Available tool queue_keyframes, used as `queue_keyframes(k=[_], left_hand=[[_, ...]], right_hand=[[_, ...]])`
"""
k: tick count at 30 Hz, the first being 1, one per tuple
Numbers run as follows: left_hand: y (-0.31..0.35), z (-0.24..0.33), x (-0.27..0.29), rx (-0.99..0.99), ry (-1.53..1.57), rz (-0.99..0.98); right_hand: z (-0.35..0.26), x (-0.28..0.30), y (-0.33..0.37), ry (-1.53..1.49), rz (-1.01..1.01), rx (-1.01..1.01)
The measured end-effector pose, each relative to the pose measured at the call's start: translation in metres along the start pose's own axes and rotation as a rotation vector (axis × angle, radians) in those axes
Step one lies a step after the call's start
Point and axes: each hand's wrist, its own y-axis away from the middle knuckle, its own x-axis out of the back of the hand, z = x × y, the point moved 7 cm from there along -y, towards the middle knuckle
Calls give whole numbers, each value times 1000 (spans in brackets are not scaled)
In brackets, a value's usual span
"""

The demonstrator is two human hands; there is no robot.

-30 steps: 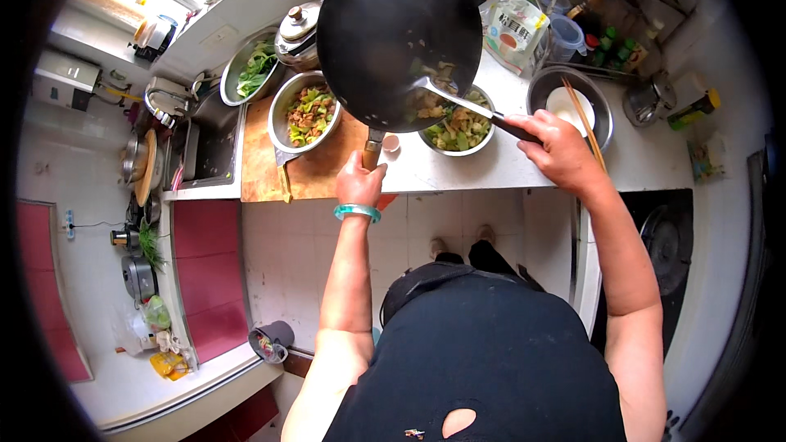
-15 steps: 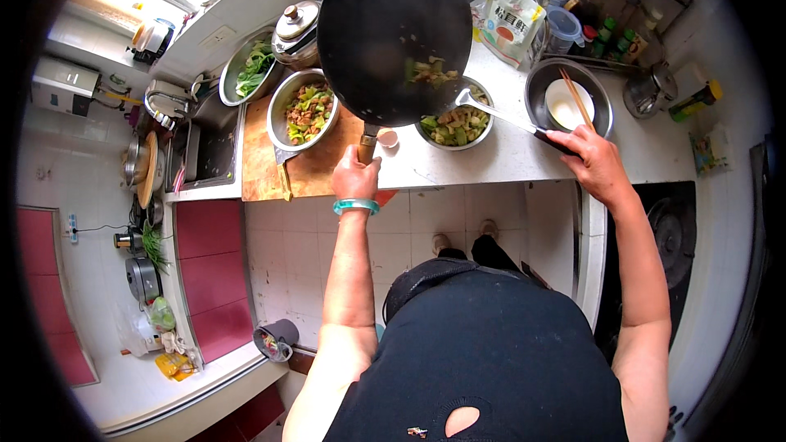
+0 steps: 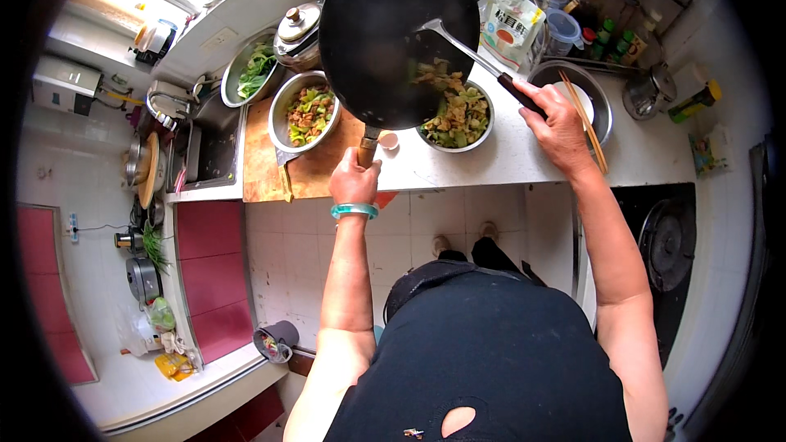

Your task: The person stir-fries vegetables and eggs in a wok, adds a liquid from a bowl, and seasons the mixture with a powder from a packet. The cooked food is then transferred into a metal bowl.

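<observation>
My left hand (image 3: pixel 354 178) is closed round the wooden handle of a large black wok (image 3: pixel 377 41), held up and tilted toward the right. A metal spatula (image 3: pixel 468 51) with a black grip is in my right hand (image 3: pixel 559 123), its head inside the wok. Some cooked vegetable pieces (image 3: pixel 436 75) lie at the wok's lower right side. Just below that side stands a metal bowl (image 3: pixel 490 133) heaped with cooked green and pale pieces, partly hidden by the wok. Beside my right hand, chopsticks (image 3: pixel 583 119) rest in a dark metal basin (image 3: pixel 603 100) with a white bowl (image 3: pixel 580 103).
A second bowl (image 3: pixel 276 127) of food and a knife (image 3: pixel 285 180) sit on a wooden board (image 3: pixel 260 172) at left. Beyond are a bowl of greens (image 3: pixel 255 74), a lidded pot (image 3: pixel 298 29) and a sink (image 3: pixel 214 147). A stove (image 3: pixel 670 245) lies right; seasoning bottles (image 3: pixel 610 33) stand behind.
My right hand has moved left and up, taking the spatula from the bowl's edge into the wok. More food fills the bowl. The wok has shifted slightly to the right.
</observation>
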Motion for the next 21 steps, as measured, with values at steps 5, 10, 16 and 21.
queue_keyframes(k=[5, 10, 16, 21], left_hand=[[2, 5, 3, -16, 9, -7], [-2, 3, 5, -9, 15, 14], [-9, 4, 5, -9, -15, 9], [-15, -1, 3, -31, -36, 38]], right_hand=[[18, -9, 11, 35, -33, -58], [19, -8, 26, 183, -158, -26], [22, 9, 54, 257, -224, -46], [17, 21, 76, 219, -220, -111]])
